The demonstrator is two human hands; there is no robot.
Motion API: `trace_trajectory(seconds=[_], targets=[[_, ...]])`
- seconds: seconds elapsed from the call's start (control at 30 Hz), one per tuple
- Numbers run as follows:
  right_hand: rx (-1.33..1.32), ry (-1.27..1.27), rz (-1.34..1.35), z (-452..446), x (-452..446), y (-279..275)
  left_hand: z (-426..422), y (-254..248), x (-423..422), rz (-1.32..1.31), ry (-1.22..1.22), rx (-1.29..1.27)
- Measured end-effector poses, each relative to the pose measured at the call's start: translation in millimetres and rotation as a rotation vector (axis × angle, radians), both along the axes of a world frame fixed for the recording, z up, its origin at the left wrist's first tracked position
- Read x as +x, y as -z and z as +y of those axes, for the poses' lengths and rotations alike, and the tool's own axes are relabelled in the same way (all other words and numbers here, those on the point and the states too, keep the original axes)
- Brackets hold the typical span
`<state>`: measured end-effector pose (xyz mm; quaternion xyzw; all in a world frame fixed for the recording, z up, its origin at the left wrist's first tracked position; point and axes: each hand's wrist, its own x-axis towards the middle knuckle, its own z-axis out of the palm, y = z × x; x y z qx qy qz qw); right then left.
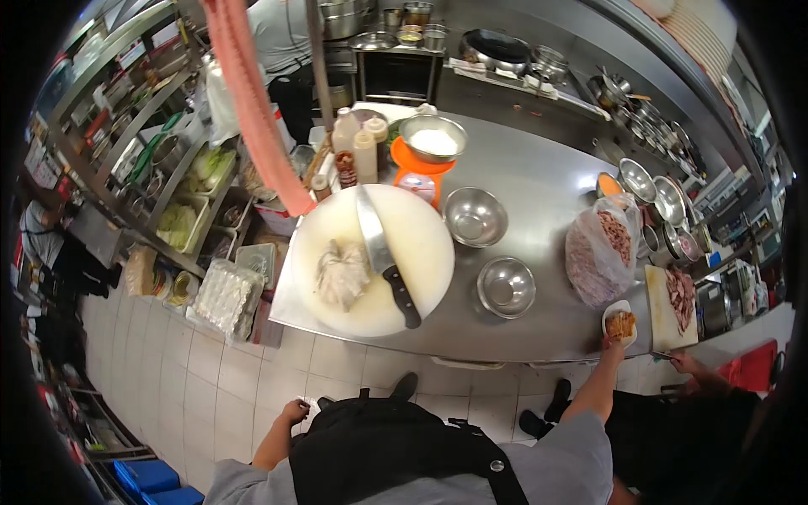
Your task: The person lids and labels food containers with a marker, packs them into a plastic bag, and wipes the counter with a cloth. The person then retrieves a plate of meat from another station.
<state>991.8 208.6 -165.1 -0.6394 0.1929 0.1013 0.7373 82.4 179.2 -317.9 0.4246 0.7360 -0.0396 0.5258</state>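
My right hand (615, 343) grips the near edge of a small white dish (629, 310) with orange-brown food in it, over the counter's front edge. Low at my left side, my left hand (295, 411) is closed, with something small and whitish at its fingertips that I cannot make out. A large knife (380, 244) lies on the round white cutting board (429, 286), beside a pale piece of poultry (341, 273). Two empty metal bowls (475, 216) (506, 287) stand right of the board. A clear bag of chopped meat (599, 252) lies behind the dish.
An orange scale (418, 181) carries a metal bowl of white contents (433, 138), next to sauce bottles (364, 156). At the right, a co-worker's hand (688, 364) holds a knife near a board with sliced meat (680, 295). A pink cloth (257, 109) hangs at the upper left.
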Motion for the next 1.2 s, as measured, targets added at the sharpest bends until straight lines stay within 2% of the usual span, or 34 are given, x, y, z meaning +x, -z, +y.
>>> trace_trajectory(seconds=[0.23, 0.3, 0.33, 0.4, 0.43, 0.5, 0.53, 0.6, 0.7, 0.83, 0.93, 0.97, 1.03, 1.2], targets=[[-0.216, -0.071, -0.163, -29.2, -70.7, -15.8, -1.8, 1.5, -29.2, -0.034, 0.009, 0.072], [-0.221, -0.329, -0.317, -32.4, -127.4, -66.3, -7.8, 4.7, -37.7, -0.047, -0.004, 0.085], [-0.22, -0.338, -0.32, -32.9, -149.7, -81.4, -12.0, 9.3, -44.3, -0.057, -0.002, 0.096], [-0.289, -0.59, -0.408, -28.3, -194.9, -110.1, -20.4, 20.2, -55.5, -0.068, -0.012, 0.096], [-0.287, -0.61, -0.41, -22.9, -228.9, -130.0, -26.9, 26.1, -62.9, -0.074, -0.01, 0.093], [-0.252, -0.837, -0.455, -5.3, -309.4, -171.3, -37.7, 31.4, -74.2, -0.083, -0.005, 0.105], [-0.25, -0.864, -0.452, 3.1, -346.2, -183.2, -43.1, 32.7, -80.9, -0.085, 0.006, 0.123], [-0.181, -1.169, -0.47, 19.6, -418.1, -198.9, -54.6, 28.9, -97.5, -0.082, -0.005, 0.138], [-0.098, -1.418, -0.397, 44.8, -538.4, -205.9, -74.4, 22.2, -125.9, -0.067, -0.037, 0.205], [0.045, -1.85, -0.271, 69.0, -676.9, -179.9, -119.4, 18.0, -174.4, -0.022, -0.213, 0.213], [0.053, -2.1, -0.231, 80.7, -767.2, -158.2, -165.3, 23.3, -197.1, -0.024, -0.563, 0.151], [0.088, -2.175, -0.189, 83.8, -794.3, -152.5, -181.7, 35.7, -204.2, -0.027, -0.602, 0.145], [0.056, -2.276, -0.192, 90.4, -843.4, -152.5, -212.4, 55.2, -211.4, -0.057, -0.756, 0.04], [0.018, -2.527, -0.178, 116.8, -945.2, -145.1, -254.1, 55.1, -191.3, -0.138, -1.063, 0.018]])
